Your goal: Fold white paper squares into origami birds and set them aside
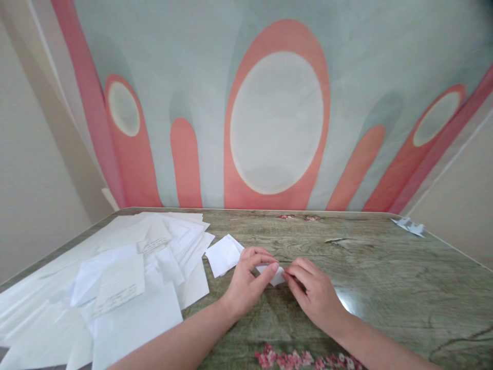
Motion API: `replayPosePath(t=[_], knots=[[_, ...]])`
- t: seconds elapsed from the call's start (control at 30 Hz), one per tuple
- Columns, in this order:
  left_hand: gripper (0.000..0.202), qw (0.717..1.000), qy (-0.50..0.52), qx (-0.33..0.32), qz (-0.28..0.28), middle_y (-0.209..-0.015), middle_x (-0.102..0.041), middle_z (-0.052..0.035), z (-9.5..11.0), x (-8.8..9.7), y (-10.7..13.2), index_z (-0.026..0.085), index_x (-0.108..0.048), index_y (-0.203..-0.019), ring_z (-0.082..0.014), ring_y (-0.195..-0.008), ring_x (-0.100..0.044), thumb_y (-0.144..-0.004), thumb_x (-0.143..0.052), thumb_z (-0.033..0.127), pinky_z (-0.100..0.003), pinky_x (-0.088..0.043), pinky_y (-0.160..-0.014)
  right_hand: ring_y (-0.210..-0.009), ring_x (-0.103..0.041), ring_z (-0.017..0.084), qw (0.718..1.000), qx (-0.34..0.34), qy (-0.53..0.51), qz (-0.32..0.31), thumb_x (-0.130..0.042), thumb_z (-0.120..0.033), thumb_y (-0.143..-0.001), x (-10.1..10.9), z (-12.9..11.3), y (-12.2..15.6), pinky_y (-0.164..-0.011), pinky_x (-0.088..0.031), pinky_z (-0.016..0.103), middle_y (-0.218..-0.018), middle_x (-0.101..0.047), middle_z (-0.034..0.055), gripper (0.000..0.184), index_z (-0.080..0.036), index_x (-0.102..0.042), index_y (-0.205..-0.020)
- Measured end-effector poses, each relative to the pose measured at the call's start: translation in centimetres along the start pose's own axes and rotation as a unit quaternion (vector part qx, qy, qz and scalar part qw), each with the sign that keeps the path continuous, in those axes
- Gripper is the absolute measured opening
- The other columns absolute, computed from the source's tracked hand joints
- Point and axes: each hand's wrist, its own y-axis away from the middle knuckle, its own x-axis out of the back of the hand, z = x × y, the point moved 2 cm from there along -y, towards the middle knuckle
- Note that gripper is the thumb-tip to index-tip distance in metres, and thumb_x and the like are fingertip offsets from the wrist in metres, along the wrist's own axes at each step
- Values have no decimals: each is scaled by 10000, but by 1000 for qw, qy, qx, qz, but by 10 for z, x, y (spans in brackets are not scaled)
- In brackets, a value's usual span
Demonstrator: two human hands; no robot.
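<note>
A small folded piece of white paper [276,278] is between my two hands, just over the wood-patterned table. My left hand [250,280] has its thumb and fingers closed on the paper's left and upper part, covering some of it. At the right corner, my right hand [314,293] pinches the same paper between thumb and fingertips. Just beyond my left hand lies a short stack of square white paper sheets [223,255], flat on the table and partly hidden by that hand.
A large spread of loose white papers [138,321], some with writing, covers the table's left side. Cut or folded paper pieces [409,226] lie at the far right edge. The wood-patterned table [385,277] ends at a patterned backdrop [208,61].
</note>
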Motion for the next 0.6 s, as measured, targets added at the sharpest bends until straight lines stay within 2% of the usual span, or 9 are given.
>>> replayPosePath(t=[0.07, 0.2, 0.6], knots=[[127, 1000, -11, -3, -26, -893, -584, -48, 1, -2, 1, 202, -671, -837, -189, -929, -518, -796, -586, 287, -326, -380, -871, -729, -507, 164, 1000, 12, 8, -6, -422, -199, -891, 1, -2, -1, -659, -410, 295, -772, -540, 44, 185, -183, -575, -786], [109, 999, -18, -10, -38, -868, -598, -54, 3, -4, 1, 190, -675, -794, -190, -912, -527, -784, -600, 268, -323, -386, -860, -753, -507, 170, 1000, 24, 6, 2, -420, -198, -889, 3, -4, 1, -681, -414, 310, -796, -538, 51, 169, -183, -566, -806], [126, 999, 5, 1, -44, -805, -610, -44, 4, -5, 1, 183, -650, -721, -187, -861, -540, -791, -581, 261, -309, -391, -823, -691, -511, 155, 997, -25, -67, 15, -409, -253, -904, 2, -3, 2, -638, -424, 281, -741, -526, 31, 193, -195, -543, -777]])
